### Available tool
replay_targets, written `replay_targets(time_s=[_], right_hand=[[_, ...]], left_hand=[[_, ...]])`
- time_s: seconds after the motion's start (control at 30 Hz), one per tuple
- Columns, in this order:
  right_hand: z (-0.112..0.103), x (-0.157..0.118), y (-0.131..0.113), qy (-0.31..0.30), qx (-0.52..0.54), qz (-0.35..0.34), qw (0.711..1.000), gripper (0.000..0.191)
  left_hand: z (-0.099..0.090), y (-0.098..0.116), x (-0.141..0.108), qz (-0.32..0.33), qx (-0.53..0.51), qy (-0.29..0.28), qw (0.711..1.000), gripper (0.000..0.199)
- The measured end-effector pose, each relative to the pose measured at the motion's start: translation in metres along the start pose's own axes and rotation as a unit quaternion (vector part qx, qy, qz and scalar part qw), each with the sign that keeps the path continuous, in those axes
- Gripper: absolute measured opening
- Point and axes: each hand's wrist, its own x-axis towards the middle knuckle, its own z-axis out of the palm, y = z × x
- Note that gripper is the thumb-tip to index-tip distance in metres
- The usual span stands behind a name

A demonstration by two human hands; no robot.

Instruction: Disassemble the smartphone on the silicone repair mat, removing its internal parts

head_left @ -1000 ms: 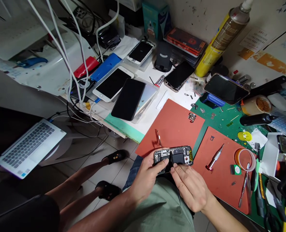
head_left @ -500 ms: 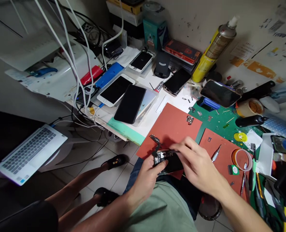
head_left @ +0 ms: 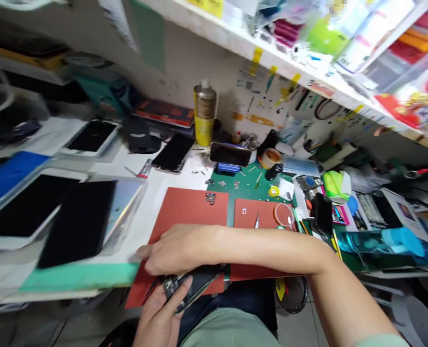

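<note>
My left hand (head_left: pixel 159 311) grips an opened-up smartphone (head_left: pixel 199 282), tilted, low in front of my lap, with its thumb lying across the exposed inner parts. Part of that phone is hidden beneath my right forearm. My right hand (head_left: pixel 178 248) reaches across to the left, just above the phone and over a reddish-brown mat (head_left: pixel 188 207). Its fingers are bent together and blurred, and whatever they pinch cannot be made out. A small metal phone part (head_left: pixel 210 198) lies near the mat's far edge.
A second reddish mat (head_left: pixel 243 270) carries a pointed tool (head_left: pixel 256 221) and a tape ring (head_left: pixel 284 215). Several phones, including a black one (head_left: pixel 78 221), lie to the left. A yellow spray can (head_left: pixel 204 115) stands behind. A shelf (head_left: pixel 235 43) overhangs the bench; a blue bottle (head_left: pixel 380 241) lies right.
My view has swung to the right and up, bringing in the shelf. My right hand has moved from the phone's right side across to its left. My left hand still holds the phone.
</note>
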Motion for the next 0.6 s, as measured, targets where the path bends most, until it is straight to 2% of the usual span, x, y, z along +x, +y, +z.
replay_targets(time_s=[0.1, 0.17, 0.2, 0.23, 0.27, 0.3, 0.33, 0.37, 0.47, 0.53, 0.6], right_hand=[[-0.010, -0.022, 0.002, 0.019, 0.037, 0.021, 0.999, 0.025], [-0.008, -0.041, -0.001, 0.072, 0.094, 0.097, 0.988, 0.030], [-0.004, -0.051, -0.004, 0.114, 0.142, 0.138, 0.974, 0.034], [0.003, -0.062, -0.007, 0.164, 0.204, 0.181, 0.948, 0.036], [0.012, -0.074, -0.010, 0.228, 0.274, 0.221, 0.908, 0.031], [0.021, -0.086, -0.014, 0.291, 0.351, 0.253, 0.853, 0.024], [0.030, -0.098, -0.018, 0.351, 0.420, 0.292, 0.784, 0.013], [0.037, -0.111, -0.021, 0.380, 0.433, 0.319, 0.753, 0.008], [0.050, -0.144, -0.024, 0.426, 0.438, 0.365, 0.702, 0.023], [0.045, -0.156, -0.019, 0.432, 0.457, 0.378, 0.680, 0.030], [0.031, -0.154, -0.006, 0.424, 0.490, 0.388, 0.656, 0.037]], left_hand=[[-0.003, 0.002, 0.003, -0.021, 0.010, -0.009, 1.000, 0.079], [-0.004, 0.003, 0.003, -0.030, 0.015, -0.007, 0.999, 0.075], [-0.005, 0.003, 0.002, -0.030, 0.017, -0.007, 0.999, 0.074], [-0.005, 0.003, 0.001, -0.027, 0.019, -0.007, 0.999, 0.073], [-0.004, 0.002, -0.001, -0.025, 0.022, -0.011, 0.999, 0.073], [-0.004, 0.002, -0.003, -0.021, 0.025, -0.016, 0.999, 0.074], [-0.003, 0.002, -0.005, -0.015, 0.027, -0.022, 0.999, 0.075], [-0.002, 0.001, -0.008, -0.005, 0.026, -0.023, 0.999, 0.075], [0.000, 0.000, -0.013, 0.019, 0.013, -0.027, 0.999, 0.072], [-0.001, -0.001, -0.014, 0.021, 0.007, -0.046, 0.999, 0.069], [-0.002, -0.001, -0.014, 0.016, 0.006, -0.066, 0.998, 0.066]])
